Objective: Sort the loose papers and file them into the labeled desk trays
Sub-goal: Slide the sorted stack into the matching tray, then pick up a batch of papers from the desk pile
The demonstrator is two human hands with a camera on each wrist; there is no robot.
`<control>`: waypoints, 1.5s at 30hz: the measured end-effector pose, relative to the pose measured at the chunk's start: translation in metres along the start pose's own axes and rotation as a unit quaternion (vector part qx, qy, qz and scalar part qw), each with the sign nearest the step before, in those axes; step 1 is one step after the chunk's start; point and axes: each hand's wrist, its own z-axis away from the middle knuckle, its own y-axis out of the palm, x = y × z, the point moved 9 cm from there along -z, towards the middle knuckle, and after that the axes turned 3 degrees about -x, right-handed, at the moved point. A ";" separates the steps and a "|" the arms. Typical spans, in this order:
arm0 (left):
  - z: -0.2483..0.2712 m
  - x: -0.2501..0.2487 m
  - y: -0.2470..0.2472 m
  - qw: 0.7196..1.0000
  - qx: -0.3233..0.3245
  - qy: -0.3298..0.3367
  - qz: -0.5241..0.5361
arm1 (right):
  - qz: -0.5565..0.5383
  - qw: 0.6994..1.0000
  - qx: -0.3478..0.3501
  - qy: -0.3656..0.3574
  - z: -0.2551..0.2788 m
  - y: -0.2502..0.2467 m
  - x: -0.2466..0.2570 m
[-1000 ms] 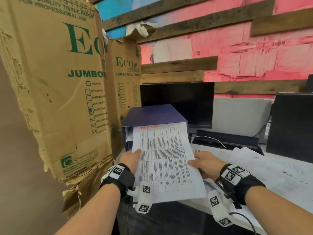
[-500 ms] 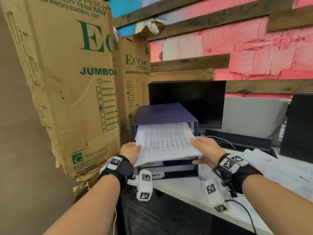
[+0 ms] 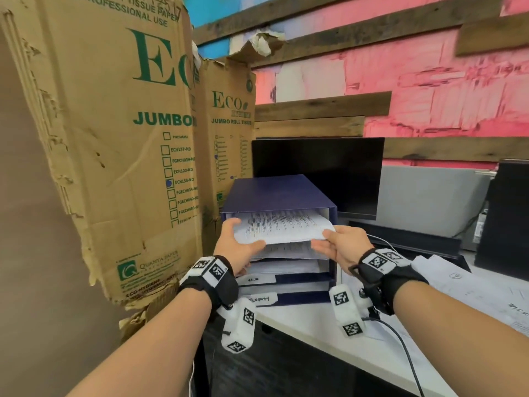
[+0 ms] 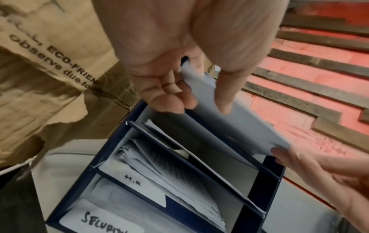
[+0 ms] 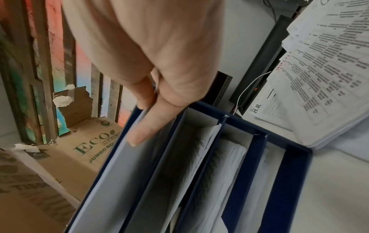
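Both hands hold one printed sheet at the mouth of the top slot of the blue desk tray unit, which stands on the white desk at about 12 o'clock from the person. The sheet's far part lies inside the slot; its near edge sticks out toward the person. The left hand pinches the sheet's 9 o'clock corner, thumb on top and fingers curled beneath. The right hand pinches the 3 o'clock corner the same way, thumb above and fingers under the paper.

Below the top slot, the lower trays hold stacked papers; handwritten labels read "H.R" and "SECURITY", the second partly cut off. More loose papers lie spread on the desk at 3 o'clock. A dark monitor stands behind the trays, and worn cardboard boxes rise at 9 to 10 o'clock.
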 end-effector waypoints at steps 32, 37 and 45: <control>-0.023 -0.007 0.036 0.927 0.086 0.038 -0.363 | 0.694 0.682 0.083 -0.214 -0.015 0.025 0.002; -0.002 -0.022 0.055 0.921 0.124 0.060 -0.365 | 0.708 0.670 0.095 -0.202 0.014 0.003 0.014; 0.043 -0.052 0.107 0.911 0.181 0.122 -0.351 | 0.745 0.655 0.023 -0.122 0.042 -0.084 0.039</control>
